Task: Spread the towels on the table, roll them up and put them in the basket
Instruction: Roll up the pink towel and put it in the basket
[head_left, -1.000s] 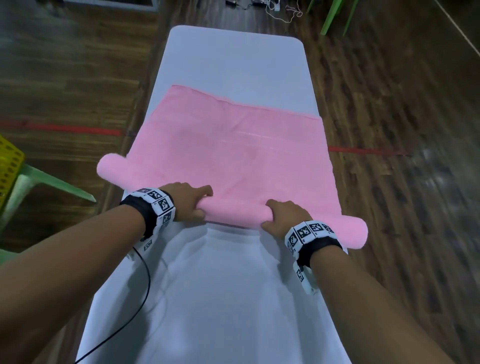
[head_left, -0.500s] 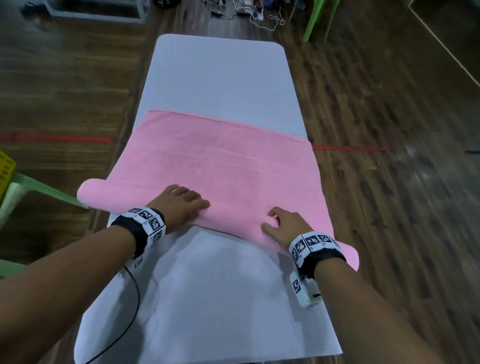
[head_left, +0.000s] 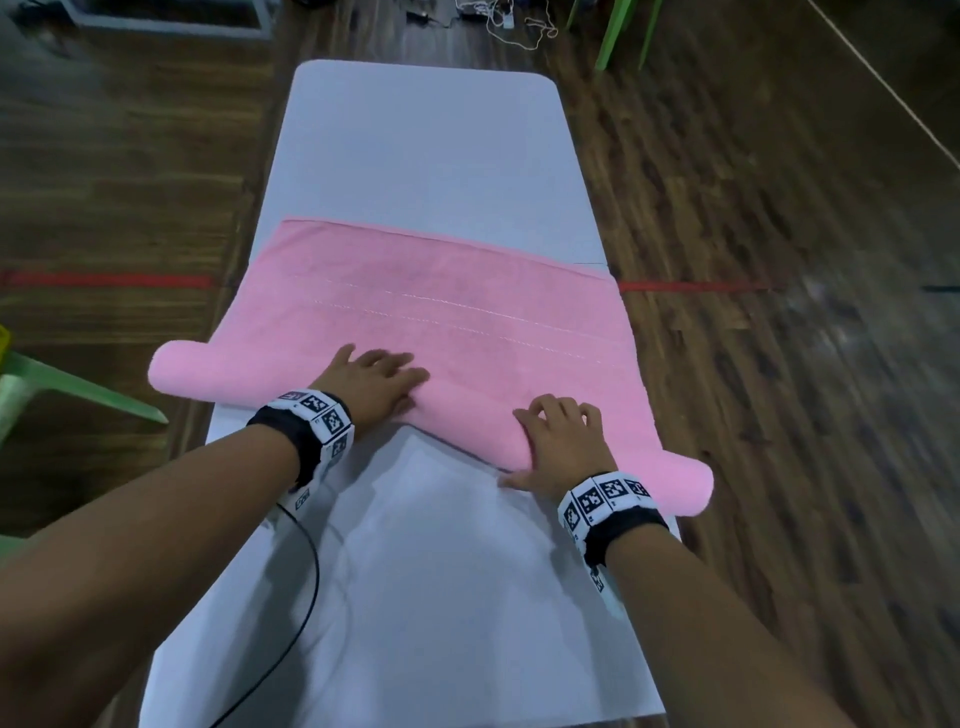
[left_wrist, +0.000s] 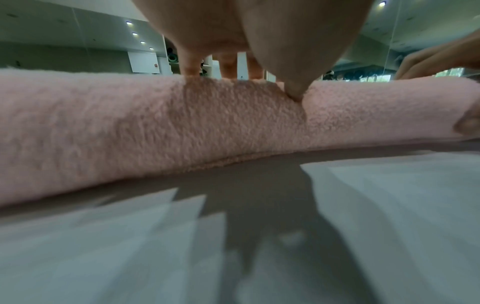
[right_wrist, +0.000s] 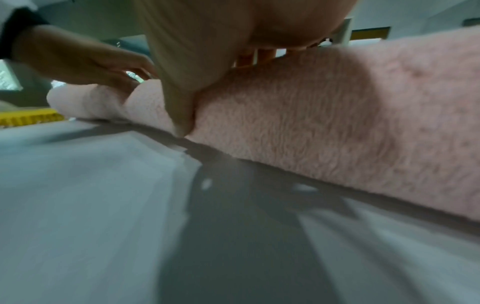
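One pink towel (head_left: 447, 306), two hands and one white table (head_left: 426, 156) are in view. The left hand (head_left: 371, 387) lies palm down on top of the rolled part of the towel, its fingers (head_left: 395, 364) nearly straight and slightly spread, reaching over the roll onto the flat cloth beyond; from the left wrist view its thumb (left_wrist: 293, 90) digs into the near face of the roll (left_wrist: 155, 123). The right hand (head_left: 563, 447) rests on the roll further to the right, its fingers (head_left: 550, 410) bent at the knuckles and a little apart, tips on the top of the roll, while its thumb (right_wrist: 182, 115) runs down the near face to the tabletop. Neither hand closes around the cloth; both press on it from above. The roll crosses the table at a slant, its left end farther from the person than its right, and each end overhangs a long edge of the table. The unrolled part lies flat beyond the hands, with two pale stitched lines across it, and its far hem sits about midway along the table. A black cable (head_left: 306, 587) runs from the left wristband over the near tabletop. Around the table is a dark wooden floor (head_left: 779, 364) crossed by a red tape line (head_left: 691, 286), with green chair legs (head_left: 623, 31) at the far end, another green chair (head_left: 78, 384) at the left, and a yellow basket (right_wrist: 31, 118) seen low beyond the table's left edge.
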